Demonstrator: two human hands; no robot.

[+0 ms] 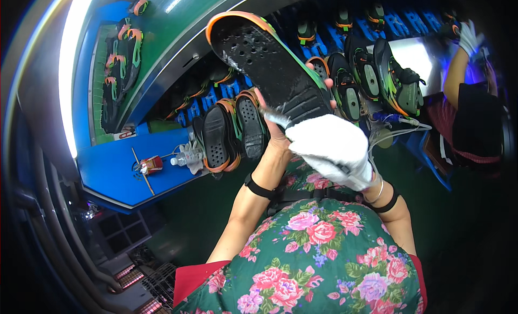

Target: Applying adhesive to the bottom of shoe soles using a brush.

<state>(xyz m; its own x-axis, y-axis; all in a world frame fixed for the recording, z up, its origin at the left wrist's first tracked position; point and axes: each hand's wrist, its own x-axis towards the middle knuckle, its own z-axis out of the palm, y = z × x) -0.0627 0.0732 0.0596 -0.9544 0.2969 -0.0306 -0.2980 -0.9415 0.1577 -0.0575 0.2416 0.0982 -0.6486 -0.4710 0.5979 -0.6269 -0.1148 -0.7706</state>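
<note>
A black shoe sole with an orange and green rim is tilted up before me, its upper face showing round holes and wet, glossy patches. My bare left hand grips it, the thumb on the near edge and fingertips curling round the far edge. In a white glove, my right hand is closed over the sole's heel end. A brush with pale bristles sticks out from this glove and touches the sole; its handle is hidden.
Several shoe soles stand left of centre, and black shoes stand right. A bottle and a red packet lie on the blue table. Shoes sit on the far conveyor. A co-worker's gloved hand is at right.
</note>
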